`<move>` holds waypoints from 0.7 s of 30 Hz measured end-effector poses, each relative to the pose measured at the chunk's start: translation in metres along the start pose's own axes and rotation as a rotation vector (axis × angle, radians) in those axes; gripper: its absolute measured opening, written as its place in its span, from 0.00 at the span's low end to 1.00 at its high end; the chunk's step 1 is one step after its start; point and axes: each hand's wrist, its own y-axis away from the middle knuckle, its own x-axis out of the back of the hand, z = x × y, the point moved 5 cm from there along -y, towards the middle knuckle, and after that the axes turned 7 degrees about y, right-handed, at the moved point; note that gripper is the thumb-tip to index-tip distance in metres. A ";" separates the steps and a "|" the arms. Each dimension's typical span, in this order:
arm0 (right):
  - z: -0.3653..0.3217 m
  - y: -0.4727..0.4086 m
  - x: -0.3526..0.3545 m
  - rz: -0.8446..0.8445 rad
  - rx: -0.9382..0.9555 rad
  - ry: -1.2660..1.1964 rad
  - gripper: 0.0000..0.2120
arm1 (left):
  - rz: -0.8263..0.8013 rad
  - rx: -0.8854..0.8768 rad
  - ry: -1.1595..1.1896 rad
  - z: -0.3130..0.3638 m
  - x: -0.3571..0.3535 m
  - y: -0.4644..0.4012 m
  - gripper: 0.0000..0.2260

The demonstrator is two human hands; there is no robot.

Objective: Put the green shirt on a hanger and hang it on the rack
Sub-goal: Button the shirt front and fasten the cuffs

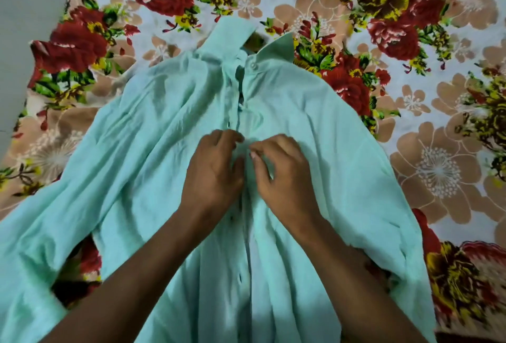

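**Both hands at the shirt's button strip**

The green shirt [169, 151] lies face up and spread out on a flowered bedsheet [410, 96], collar [235, 33] pointing away. The left hand [216, 172] and the right hand [282, 175] meet at mid-chest, each with curled fingers pinching the cloth along the front strip. A button [253, 65] sits just below the collar.

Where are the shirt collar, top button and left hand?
collar [235, 31]: head view, on the flat collar band at the far end of the shirt.
top button [253, 66]: head view, on the button's face just below the collar.
left hand [213, 171]: head view, on the back of the hand.
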 end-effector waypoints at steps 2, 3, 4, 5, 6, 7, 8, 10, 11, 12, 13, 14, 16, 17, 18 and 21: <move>-0.009 0.034 -0.002 -0.061 0.004 -0.004 0.07 | -0.044 0.034 -0.030 0.003 -0.002 0.031 0.13; -0.012 0.050 -0.004 -0.087 -0.002 0.004 0.07 | -0.068 0.051 -0.043 0.004 -0.003 0.046 0.13; -0.014 0.067 -0.005 -0.106 -0.020 0.010 0.07 | -0.093 0.073 -0.047 0.005 -0.004 0.061 0.12; -0.013 0.078 -0.004 -0.114 -0.036 0.020 0.07 | -0.113 0.090 -0.058 0.007 -0.005 0.072 0.10; -0.015 0.095 -0.003 -0.128 -0.051 0.029 0.07 | -0.143 0.107 -0.075 0.009 -0.005 0.089 0.08; -0.017 0.111 -0.001 -0.130 -0.059 0.044 0.06 | -0.164 0.110 -0.098 0.011 -0.004 0.106 0.05; -0.018 0.125 0.003 -0.125 -0.062 0.063 0.06 | -0.182 0.105 -0.124 0.013 -0.003 0.121 0.03; -0.023 0.157 0.011 -0.103 -0.061 0.098 0.04 | -0.190 0.095 -0.184 0.018 0.000 0.157 0.06; -0.026 0.175 0.015 -0.102 -0.057 0.113 0.04 | -0.197 0.090 -0.208 0.021 0.001 0.177 0.08; -0.028 0.190 0.018 -0.104 -0.055 0.122 0.04 | -0.189 0.078 -0.224 0.022 0.002 0.193 0.10; -0.028 0.200 0.018 -0.112 -0.058 0.127 0.04 | -0.181 0.078 -0.234 0.022 0.002 0.205 0.11; -0.029 0.215 0.019 -0.131 -0.063 0.133 0.05 | -0.170 0.102 -0.226 0.021 0.002 0.221 0.11; -0.031 0.241 0.019 -0.180 -0.085 0.152 0.08 | -0.166 0.155 -0.212 0.018 0.003 0.244 0.09; -0.031 0.249 0.020 -0.197 -0.112 0.173 0.10 | -0.163 0.161 -0.199 0.016 0.003 0.250 0.07; -0.030 0.255 0.021 -0.213 -0.126 0.207 0.11 | -0.160 0.162 -0.189 0.015 0.004 0.255 0.05; -0.029 0.271 0.026 -0.217 -0.127 0.272 0.11 | -0.097 0.209 -0.101 0.010 0.010 0.269 0.06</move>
